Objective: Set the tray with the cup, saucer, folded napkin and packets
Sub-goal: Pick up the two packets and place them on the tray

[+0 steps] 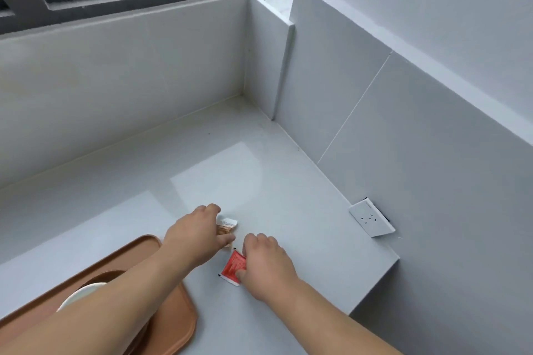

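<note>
A brown tray [178,323] lies on the white counter at the lower left. On it a white cup [82,292] sits in a brown saucer [101,277], both partly hidden by my left forearm. My left hand [196,236] pinches a small tan and white packet [227,226] just right of the tray. My right hand [265,262] grips a red packet [233,266] that rests on the counter. No napkin is in view.
The white counter [230,170] runs to a tiled back wall under a window. A tiled side wall stands at the right with a white socket [372,217]. The counter's edge drops off at the lower right.
</note>
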The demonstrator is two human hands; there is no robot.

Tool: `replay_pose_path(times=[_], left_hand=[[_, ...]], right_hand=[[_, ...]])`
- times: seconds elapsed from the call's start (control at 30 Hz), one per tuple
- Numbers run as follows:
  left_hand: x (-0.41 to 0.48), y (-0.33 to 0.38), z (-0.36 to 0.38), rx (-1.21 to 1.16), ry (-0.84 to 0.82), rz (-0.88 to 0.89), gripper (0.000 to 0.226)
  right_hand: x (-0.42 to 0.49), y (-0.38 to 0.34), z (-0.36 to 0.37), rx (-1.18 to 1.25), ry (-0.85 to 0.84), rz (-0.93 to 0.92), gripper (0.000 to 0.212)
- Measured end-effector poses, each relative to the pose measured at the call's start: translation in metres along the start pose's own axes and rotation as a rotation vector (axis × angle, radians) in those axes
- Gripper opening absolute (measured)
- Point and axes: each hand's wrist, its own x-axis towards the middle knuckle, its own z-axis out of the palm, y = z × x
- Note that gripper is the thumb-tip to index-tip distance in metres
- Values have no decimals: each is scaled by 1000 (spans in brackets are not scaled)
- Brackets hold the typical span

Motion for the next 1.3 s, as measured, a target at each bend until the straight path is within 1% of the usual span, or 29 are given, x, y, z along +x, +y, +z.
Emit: replay_pose_path(times=[0.07, 0.13, 0.23, 0.33, 0.43, 0.53, 0.63, 0.7, 0.83, 0.93, 0.97, 1.03, 1.07, 1.1, 1.17, 1.2, 1.23, 1.3], left_hand=[[5, 5, 6, 7, 8, -3, 70], [8, 9, 10, 22, 10, -9, 64], [13, 13, 13, 18, 17, -17, 60], [18, 11, 13, 12, -2, -21, 58], [20, 7, 9, 10, -61, -27, 43], [15, -2, 5, 8, -98, -14, 19], [4, -14, -2, 1, -102, -7, 16], [-2, -24, -10, -26, -88, 1, 8], [-11, -45, -29, -58, -35, 15, 20], [-19, -63, -45, -50, 21, 25, 19], [-21, -70, -50, -58, 26, 24, 17], [-26, -86, -60, -104, 34, 5, 9], [-28, -94, -65, -135, 42, -9, 13], [-30, -102, -68, -160, 49, -17, 26], [-34, -120, -74, -182, 57, -27, 47], [-35, -129, -76, -175, 59, -40, 50], [-36, -139, -78, -156, 57, -56, 47], [-37, -156, -79, -132, 50, -75, 36]], right_hand=[[-1, 4, 0, 118, -16, 38, 25], [-2, 8, 0, 235, -34, 92, 19], [-3, 14, 1, 383, -27, 152, 17], [-4, 20, -1, 453, -9, 192, 19], [-4, 24, -3, 498, -9, 235, 23], [-5, 22, -5, 610, -7, 288, 13], [-4, 15, -8, 695, -8, 306, 15], [-4, 6, -11, 730, -22, 287, 17], [-3, -16, -17, 774, 5, 268, 10], [-1, -33, -21, 771, 45, 234, 26], [1, -39, -23, 750, 57, 221, 27], [6, -51, -25, 702, 70, 207, 16], [9, -58, -26, 684, 68, 203, 8], [13, -64, -26, 685, 64, 199, 5], [20, -80, -25, 732, 39, 193, 14], [23, -89, -24, 757, 25, 191, 17], [26, -97, -23, 774, 19, 187, 18], [33, -112, -17, 778, 16, 179, 13]])
